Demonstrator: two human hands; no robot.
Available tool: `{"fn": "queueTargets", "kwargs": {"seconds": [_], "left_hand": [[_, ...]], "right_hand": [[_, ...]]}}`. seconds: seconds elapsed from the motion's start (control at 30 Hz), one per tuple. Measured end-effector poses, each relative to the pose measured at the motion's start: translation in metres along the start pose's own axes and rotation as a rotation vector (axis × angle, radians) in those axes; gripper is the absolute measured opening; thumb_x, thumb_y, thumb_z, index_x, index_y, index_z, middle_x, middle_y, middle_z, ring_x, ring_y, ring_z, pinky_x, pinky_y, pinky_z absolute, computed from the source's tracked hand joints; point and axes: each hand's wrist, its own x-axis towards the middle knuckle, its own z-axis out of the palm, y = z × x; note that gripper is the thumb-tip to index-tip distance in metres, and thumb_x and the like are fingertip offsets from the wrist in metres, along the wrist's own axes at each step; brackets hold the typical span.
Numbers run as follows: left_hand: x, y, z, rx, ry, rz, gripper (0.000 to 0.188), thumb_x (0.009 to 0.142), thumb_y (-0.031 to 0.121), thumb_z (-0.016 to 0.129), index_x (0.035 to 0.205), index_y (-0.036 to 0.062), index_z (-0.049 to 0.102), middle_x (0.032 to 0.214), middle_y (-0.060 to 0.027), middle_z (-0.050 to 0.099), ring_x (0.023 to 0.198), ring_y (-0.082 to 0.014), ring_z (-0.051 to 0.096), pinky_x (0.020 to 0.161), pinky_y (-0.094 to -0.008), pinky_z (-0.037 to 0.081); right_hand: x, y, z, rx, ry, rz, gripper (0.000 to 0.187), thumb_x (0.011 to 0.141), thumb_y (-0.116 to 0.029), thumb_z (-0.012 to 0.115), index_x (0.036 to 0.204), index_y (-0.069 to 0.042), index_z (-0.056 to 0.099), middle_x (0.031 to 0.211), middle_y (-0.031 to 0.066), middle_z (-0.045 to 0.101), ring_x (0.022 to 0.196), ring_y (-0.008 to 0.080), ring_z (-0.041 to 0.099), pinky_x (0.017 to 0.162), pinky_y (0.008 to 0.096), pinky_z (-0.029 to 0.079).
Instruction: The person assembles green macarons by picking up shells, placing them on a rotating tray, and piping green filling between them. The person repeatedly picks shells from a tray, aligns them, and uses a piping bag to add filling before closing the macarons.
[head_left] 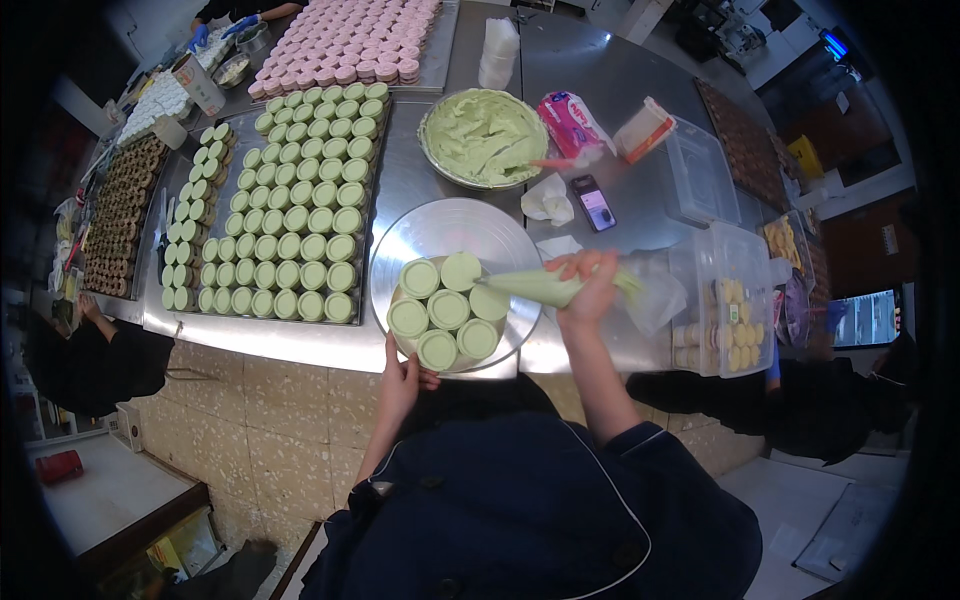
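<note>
Steel worktable (600, 90) carries everything. Big tray of green macaron shells (290, 200) sits left of centre, a pink tray (350, 40) behind it. Bowl of green cream (483, 137) stands behind the round silver turntable (450, 230), which sits at the near table edge and bears a cluster of seven green macaron shells (447, 310).

Left hand (400, 375) cups the turntable's near rim from below, fingers curled on the edge; the plate looks stiff and smooth, probably easy to spin from there.

Right hand (590, 290) is closed round a piping bag (545, 285) of green cream, tip pointing left over the shells. The bag is soft and squeezable, likely slick; best taken at the twisted back end, where the fist is.

Shells look light, brittle and easily crushed, so lift them by their sides.

Phone (594, 203) lies behind the bag.
</note>
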Motion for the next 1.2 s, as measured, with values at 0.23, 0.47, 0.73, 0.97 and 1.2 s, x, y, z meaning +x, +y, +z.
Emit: {"fn": "queueTargets", "kwargs": {"seconds": [0.23,0.47,0.73,0.97,1.2], "left_hand": [[-0.003,-0.013,-0.015,0.012,0.168,0.019,0.043,0.091,0.009,0.038,0.13,0.0086,0.019,0.095,-0.0183,0.057,0.073,-0.0152,0.06,0.053,-0.0255,0.051],[-0.013,-0.013,-0.022,0.08,-0.197,-0.196,0.033,0.091,0.014,0.038,0.123,0.0074,0.032,0.111,-0.0128,0.056,0.101,-0.0179,0.054,0.08,-0.0307,0.043],[-0.015,0.011,-0.029,-0.107,-0.164,-0.308,0.032,0.09,0.02,0.04,0.12,0.0072,0.04,0.113,-0.0111,0.057,0.11,-0.0201,0.051,0.091,-0.034,0.038],[-0.005,0.024,-0.054,-0.171,-0.048,-0.211,0.037,0.091,0.021,0.04,0.125,0.0075,0.038,0.119,-0.0119,0.053,0.112,-0.0216,0.05,0.092,-0.0366,0.039],[0.001,0.027,-0.058,-0.275,0.119,-0.077,0.036,0.092,0.021,0.041,0.126,0.0112,0.036,0.123,-0.0095,0.05,0.117,-0.022,0.044,0.093,-0.0382,0.037]], "right_hand": [[-0.001,0.015,0.014,-0.046,-0.071,0.014,0.051,0.096,-0.037,0.024,0.053,-0.01,0.029,0.047,0.0066,0.036,0.049,0.022,0.049,0.057,0.0364,0.047],[0.001,0.018,0.019,-0.072,-0.103,0.025,0.051,0.096,-0.037,0.022,0.052,-0.011,0.029,0.045,0.0062,0.034,0.044,0.021,0.047,0.055,0.0365,0.047],[0.003,0.017,0.017,-0.107,-0.119,0.024,0.052,0.096,-0.037,0.021,0.052,-0.011,0.029,0.045,0.0063,0.035,0.044,0.0212,0.048,0.056,0.0363,0.048],[0.004,0.017,0.014,-0.1,-0.146,0.023,0.051,0.095,-0.039,0.023,0.053,-0.011,0.028,0.046,0.0059,0.034,0.046,0.0218,0.048,0.058,0.0374,0.047],[0.005,0.016,0.011,-0.082,-0.163,0.041,0.048,0.094,-0.04,0.028,0.055,-0.011,0.029,0.048,0.0054,0.033,0.05,0.0233,0.048,0.061,0.0399,0.046]]}}
